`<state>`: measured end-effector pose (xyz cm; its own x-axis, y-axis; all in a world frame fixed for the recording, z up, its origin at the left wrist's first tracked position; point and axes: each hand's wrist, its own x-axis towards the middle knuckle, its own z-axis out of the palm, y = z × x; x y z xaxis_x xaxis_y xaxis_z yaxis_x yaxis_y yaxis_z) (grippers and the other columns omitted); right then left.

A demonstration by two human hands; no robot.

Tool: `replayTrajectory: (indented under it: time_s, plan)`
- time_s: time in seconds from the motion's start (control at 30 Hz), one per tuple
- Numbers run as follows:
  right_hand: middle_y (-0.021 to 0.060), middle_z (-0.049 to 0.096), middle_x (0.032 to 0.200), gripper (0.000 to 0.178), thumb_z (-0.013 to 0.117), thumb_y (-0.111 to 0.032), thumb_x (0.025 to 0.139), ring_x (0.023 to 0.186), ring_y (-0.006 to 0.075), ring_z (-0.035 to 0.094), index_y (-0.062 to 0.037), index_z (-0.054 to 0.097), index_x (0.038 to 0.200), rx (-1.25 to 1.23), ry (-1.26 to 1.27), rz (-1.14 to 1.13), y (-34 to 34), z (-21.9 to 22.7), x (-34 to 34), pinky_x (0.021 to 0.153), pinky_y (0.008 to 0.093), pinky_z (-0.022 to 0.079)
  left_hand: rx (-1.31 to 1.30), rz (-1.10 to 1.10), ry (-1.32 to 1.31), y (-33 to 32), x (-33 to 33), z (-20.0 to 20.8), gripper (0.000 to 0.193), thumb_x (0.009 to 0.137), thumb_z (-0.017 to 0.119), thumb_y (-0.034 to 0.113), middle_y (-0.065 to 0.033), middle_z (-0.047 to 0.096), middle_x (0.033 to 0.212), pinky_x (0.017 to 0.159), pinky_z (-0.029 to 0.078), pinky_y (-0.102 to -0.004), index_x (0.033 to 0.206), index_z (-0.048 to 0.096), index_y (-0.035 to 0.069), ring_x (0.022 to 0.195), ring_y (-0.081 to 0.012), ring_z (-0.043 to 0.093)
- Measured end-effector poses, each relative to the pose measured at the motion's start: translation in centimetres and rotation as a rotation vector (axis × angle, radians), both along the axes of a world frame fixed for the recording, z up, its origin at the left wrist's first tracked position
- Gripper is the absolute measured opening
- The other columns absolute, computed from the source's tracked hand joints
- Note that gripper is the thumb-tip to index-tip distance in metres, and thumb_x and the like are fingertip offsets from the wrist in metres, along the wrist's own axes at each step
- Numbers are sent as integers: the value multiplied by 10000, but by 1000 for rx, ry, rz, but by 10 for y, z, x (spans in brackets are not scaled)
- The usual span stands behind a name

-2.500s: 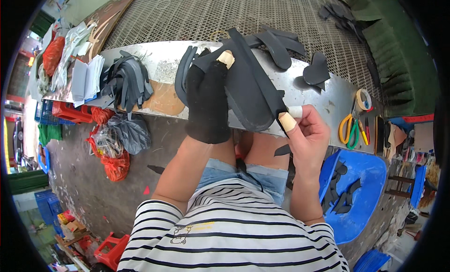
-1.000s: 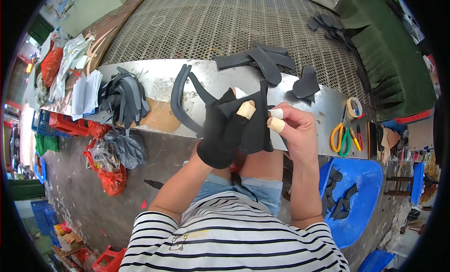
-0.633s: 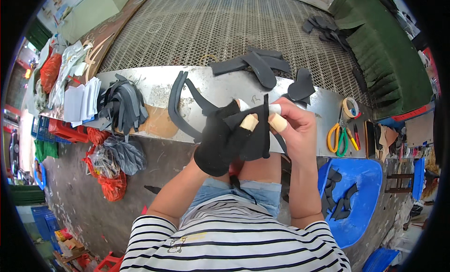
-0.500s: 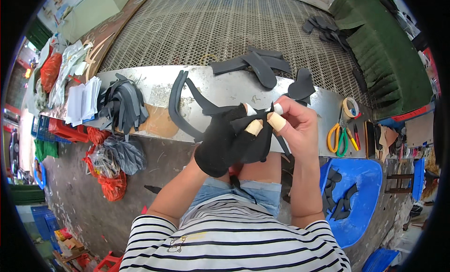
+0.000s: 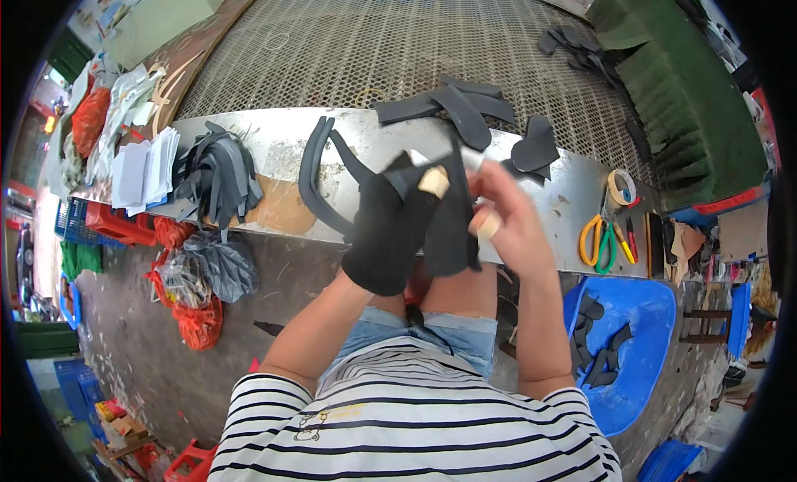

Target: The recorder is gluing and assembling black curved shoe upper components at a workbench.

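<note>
My left hand, in a black glove with beige tape round the thumb, is closed on a flat black padded piece. The piece hangs in front of my lap, over the near edge of the metal bench. Close to its right side is my bare right hand, with tape on the thumb and a white wrap on a finger. Motion smears its fingers, and whether they touch the piece cannot be made out. Curved black strips lie on the bench behind my left hand.
Further black pieces lie across the bench and the mesh surface. To the left are a bundle of dark strips and white papers. Scissors and a tape roll sit right, above a blue tub.
The black piece has turned and now hangs more upright and visible beside the glove. My right hand has drawn slightly down and away from my left thumb, its fingers loosening.
</note>
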<state>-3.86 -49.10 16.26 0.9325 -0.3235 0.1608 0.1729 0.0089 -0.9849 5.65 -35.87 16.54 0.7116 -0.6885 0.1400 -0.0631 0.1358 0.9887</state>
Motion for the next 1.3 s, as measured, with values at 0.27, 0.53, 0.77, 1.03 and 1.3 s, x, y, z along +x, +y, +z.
replayTrajectory:
  time_s: [0.27,0.53,0.77,1.03,1.3]
  plan:
    - [-28,598,752,260,712,-96,748,671,36,521,14,632,970,-167,219,-32,-41,11,-30,594,206,434,452,-414,-317,47,73,7,172,778,714,166,-26,609,690,587,459,-252,791,598,40,668,-87,584]
    - [-6,592,845,457,780,-233,664,769,66,532,-49,628,1053,-307,348,283,-65,23,-23,668,273,446,200,-502,-855,27,35,34,422,632,811,151,-114,591,1149,847,476,-351,931,525,69,996,-274,600]
    - [87,644,974,322,635,-210,834,897,196,613,9,594,1067,-277,-147,56,-46,36,-60,822,332,462,245,-312,95,28,33,8,415,713,751,95,-74,596,1021,897,436,-305,1068,544,40,991,-164,561]
    - [114,559,1220,506,508,-476,907,1196,265,483,-38,578,1149,735,-242,70,-9,-35,-13,900,453,466,87,-445,5,24,26,4,468,678,762,76,-77,593,1053,936,415,-328,1089,540,50,1044,-190,555]
    - [144,645,997,394,471,-375,954,911,268,649,-26,570,1107,850,63,112,-24,-58,-7,780,349,534,34,-588,-188,27,26,3,482,644,800,105,-90,615,1091,914,441,-320,1057,560,37,992,-194,598]
